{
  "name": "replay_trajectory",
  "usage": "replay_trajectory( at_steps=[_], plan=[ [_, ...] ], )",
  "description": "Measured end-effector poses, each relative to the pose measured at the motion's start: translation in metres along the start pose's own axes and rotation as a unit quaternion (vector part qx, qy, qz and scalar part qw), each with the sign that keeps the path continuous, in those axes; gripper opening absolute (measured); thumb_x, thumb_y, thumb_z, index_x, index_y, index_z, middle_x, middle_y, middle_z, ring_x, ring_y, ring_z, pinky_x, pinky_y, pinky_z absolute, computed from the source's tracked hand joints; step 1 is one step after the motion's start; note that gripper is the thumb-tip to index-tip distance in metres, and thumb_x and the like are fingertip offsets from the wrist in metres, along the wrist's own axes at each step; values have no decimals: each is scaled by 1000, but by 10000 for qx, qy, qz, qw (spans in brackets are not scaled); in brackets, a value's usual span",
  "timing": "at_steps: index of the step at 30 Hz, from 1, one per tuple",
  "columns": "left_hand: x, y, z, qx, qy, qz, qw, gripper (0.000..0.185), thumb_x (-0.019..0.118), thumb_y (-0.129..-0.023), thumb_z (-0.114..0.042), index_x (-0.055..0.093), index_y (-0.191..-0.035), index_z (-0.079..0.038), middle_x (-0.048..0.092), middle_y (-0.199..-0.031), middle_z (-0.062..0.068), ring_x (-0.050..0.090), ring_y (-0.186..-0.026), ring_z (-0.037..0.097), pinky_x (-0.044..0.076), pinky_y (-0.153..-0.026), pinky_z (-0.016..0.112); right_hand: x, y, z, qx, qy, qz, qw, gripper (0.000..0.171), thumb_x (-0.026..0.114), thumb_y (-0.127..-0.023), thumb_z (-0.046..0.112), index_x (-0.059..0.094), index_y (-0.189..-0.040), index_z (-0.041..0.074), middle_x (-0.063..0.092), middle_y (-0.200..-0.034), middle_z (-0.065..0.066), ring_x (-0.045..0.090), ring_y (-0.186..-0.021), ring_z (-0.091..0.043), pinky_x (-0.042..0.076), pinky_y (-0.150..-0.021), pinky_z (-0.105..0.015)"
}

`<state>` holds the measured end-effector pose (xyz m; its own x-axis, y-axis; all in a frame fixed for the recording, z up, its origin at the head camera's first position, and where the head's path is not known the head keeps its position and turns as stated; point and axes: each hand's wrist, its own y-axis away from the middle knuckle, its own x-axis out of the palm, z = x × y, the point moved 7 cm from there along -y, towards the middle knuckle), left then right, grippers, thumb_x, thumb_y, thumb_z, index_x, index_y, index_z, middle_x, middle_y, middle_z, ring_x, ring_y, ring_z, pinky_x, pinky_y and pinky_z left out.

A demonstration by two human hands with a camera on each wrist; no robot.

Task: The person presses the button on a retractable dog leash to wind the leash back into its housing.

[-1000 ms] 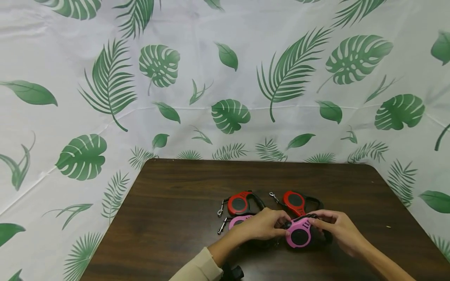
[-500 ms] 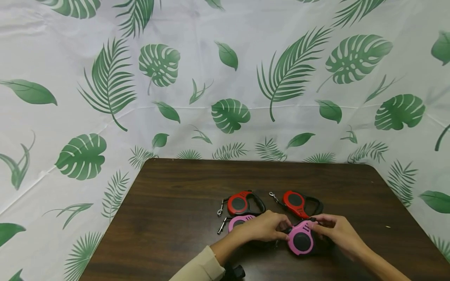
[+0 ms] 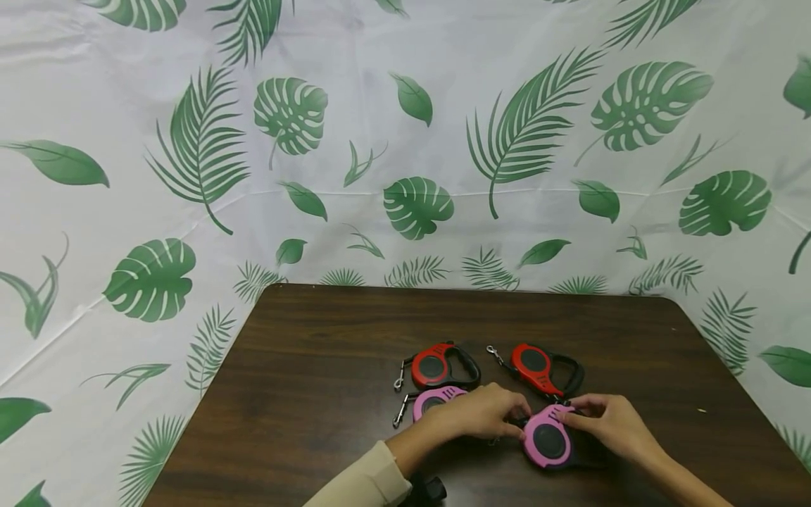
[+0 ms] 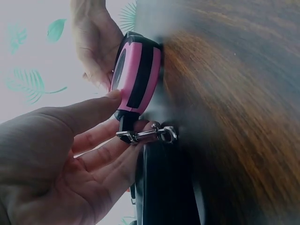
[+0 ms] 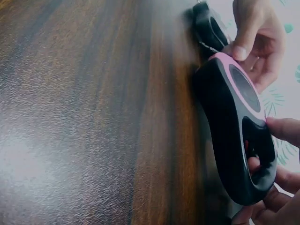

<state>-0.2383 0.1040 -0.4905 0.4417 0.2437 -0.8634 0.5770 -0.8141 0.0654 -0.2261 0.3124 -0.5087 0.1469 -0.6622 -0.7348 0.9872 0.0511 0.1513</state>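
Head view: your left hand (image 3: 481, 415) and right hand (image 3: 608, 421) are gripping one pink-and-black plastic retractable leash (image 3: 548, 442) lying on the dark wooden table (image 3: 304, 394). Left fingers are pinching at its silver metal clip (image 4: 154, 135); right fingers are curling round its black handle (image 5: 255, 164). Two red leashes (image 3: 434, 367) and a second pink leash (image 3: 431, 401) are lying just behind. No lettering is reading legibly.

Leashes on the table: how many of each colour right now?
Red retractable leashes: 2, left one and right one.
Pink retractable leashes: 2, one partly hidden behind the left hand, one between both hands, right hand on it.
Total: 4.
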Motion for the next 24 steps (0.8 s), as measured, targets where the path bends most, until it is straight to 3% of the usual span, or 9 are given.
replay_trajectory(
  at_steps=[5, 13, 24],
  plan=[
    [2, -2, -2, -56, -273, -6, 9996, 32, 82, -95, -33, 74, -124, -23, 77, -103, -13, 66, -88, -7, 49, -75, 10, -1, 1, -1, -27, 191, -15, 9998, 44, 85, -90, 39, 79, -114, 3, 74, -98, -4, 61, -87, -15, 50, -73, -29],
    [3, -2, -1, -60, -146, -9, 9999, 30, 83, -94, -30, 74, -122, -22, 76, -94, -17, 62, -81, -12, 46, -73, 8, -2, 4, -4, 51, 442, -24, 9990, 45, 86, -88, 45, 80, -111, 7, 76, -94, 0, 66, -88, -16, 52, -73, -33],
    [-3, 3, 1, 254, -37, -205, 9995, 31, 83, -95, -27, 74, -123, -18, 77, -103, -12, 65, -89, -9, 46, -78, 6, -8, 5, 1, -85, 531, -75, 9985, 44, 87, -86, 47, 80, -110, 11, 77, -93, 4, 67, -82, -11, 52, -70, -28]
  ],
)
